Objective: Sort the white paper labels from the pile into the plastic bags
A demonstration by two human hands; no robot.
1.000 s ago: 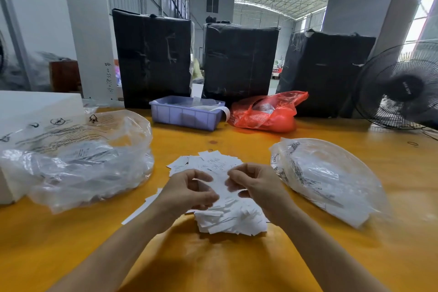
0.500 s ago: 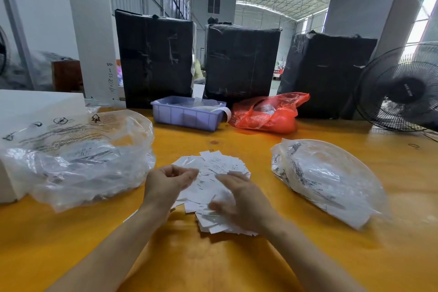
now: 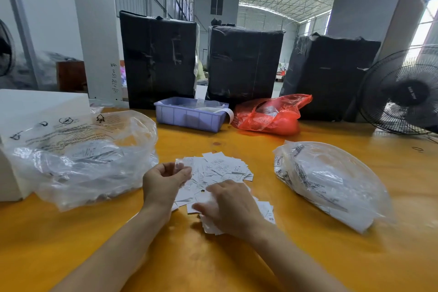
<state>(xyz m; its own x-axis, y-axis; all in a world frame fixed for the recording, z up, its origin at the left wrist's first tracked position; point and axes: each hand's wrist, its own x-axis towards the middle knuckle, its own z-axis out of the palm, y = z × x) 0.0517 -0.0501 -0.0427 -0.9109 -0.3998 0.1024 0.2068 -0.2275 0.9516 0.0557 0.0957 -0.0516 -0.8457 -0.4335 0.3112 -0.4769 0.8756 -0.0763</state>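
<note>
I count two clear bags: one (image 3: pixel 83 161) at 9 o'clock, one (image 3: pixel 331 182) at 3. One label pile (image 3: pixel 220 168); left hand (image 3: pixel 163 180) pinches labels, right hand (image 3: pixel 232 206) lies flat, relaxed on it.

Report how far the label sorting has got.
Done: both clear plastic bags, the left bag and the right bag, already hold white labels. In hand: the left hand holds some labels while the right hand rests on the label pile. Left: a sizeable pile remains on the yellow table, so sorting is unfinished.
</note>
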